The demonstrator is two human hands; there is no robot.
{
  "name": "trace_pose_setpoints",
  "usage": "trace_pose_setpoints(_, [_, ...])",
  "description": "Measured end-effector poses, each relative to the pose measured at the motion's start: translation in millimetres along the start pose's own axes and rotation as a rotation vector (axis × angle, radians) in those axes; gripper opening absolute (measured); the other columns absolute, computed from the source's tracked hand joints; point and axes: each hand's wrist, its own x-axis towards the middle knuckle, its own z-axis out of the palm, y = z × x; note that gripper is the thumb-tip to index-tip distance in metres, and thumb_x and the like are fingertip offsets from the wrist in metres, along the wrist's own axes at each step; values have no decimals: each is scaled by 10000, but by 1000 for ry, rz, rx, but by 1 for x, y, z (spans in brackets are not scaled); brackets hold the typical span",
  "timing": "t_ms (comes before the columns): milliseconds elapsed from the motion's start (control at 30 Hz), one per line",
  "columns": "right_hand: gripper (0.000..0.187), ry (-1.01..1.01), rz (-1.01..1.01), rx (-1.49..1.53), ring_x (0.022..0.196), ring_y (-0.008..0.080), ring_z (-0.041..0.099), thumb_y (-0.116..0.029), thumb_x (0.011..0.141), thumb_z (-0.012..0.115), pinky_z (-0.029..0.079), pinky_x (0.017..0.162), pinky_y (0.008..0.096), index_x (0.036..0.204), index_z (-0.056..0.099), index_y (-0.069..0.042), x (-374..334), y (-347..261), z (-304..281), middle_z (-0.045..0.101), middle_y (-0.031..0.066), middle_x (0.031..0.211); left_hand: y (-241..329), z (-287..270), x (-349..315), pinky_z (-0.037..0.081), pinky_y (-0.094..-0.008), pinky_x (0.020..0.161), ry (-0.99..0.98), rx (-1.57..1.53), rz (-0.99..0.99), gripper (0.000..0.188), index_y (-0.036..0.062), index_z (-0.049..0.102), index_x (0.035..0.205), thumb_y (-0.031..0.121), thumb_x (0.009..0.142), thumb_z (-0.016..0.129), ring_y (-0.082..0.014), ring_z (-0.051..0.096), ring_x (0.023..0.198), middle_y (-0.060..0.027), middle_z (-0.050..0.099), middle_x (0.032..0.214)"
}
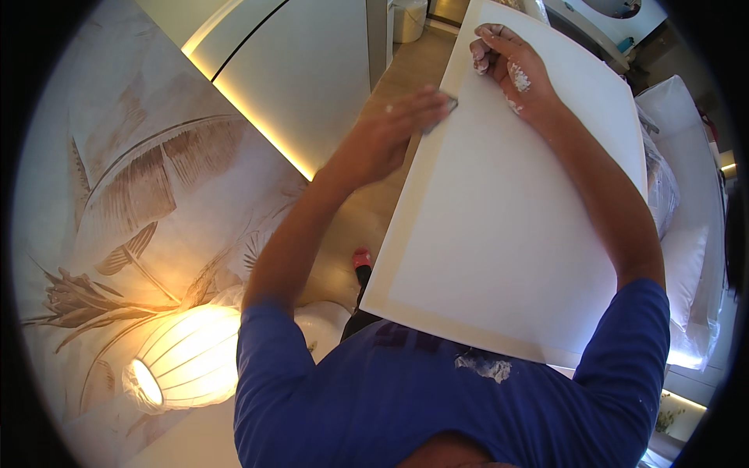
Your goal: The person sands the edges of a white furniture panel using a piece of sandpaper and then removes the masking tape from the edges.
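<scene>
A large white panel (515, 210) lies before me, with a yellowish band (417, 203) along its left and near edges. My left hand (390, 129), a little blurred, is at the panel's left edge. Its fingers press on a small flat greyish piece (442, 115) that sticks out at the fingertips; its kind is unclear. Farther off, my right hand (515, 70) is over the panel's far left part, its fingers curled in. White paste or powder coats its fingers and the base of the thumb. Whatever those curled fingers hold, if anything, is hidden.
A lit, plastic-wrapped lamp (187, 359) hangs at the lower left before a wall with leaf patterns (140, 187). Plastic-wrapped cushions (686, 203) stand right of the panel. A white bucket (409, 21) is at the far end. A red shoe (361, 258) shows below.
</scene>
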Motion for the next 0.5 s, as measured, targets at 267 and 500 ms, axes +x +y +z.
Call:
trace_pose_setpoints(267, [155,-39,-23,-41,791,134,542,-196,1038,598,446,769,290,1092,587,-51,-5,-8,11,620,32,864,85,-21,-111,499,-433,1098,126,-172,-33,609,4,638,1335,-198,775,505,-362,542,1373,-165,581,1463])
trace_pose_setpoints(500, [168,33,-3,-21,790,124,556,-211,1014,627,444,766,284,1074,604,-56,0,-7,5,636,34,861,29,-1,-27,448,-390,1134,101,-385,-208,470,-20,592,1373,-117,930,470,-312,519,1399,-147,540,1512])
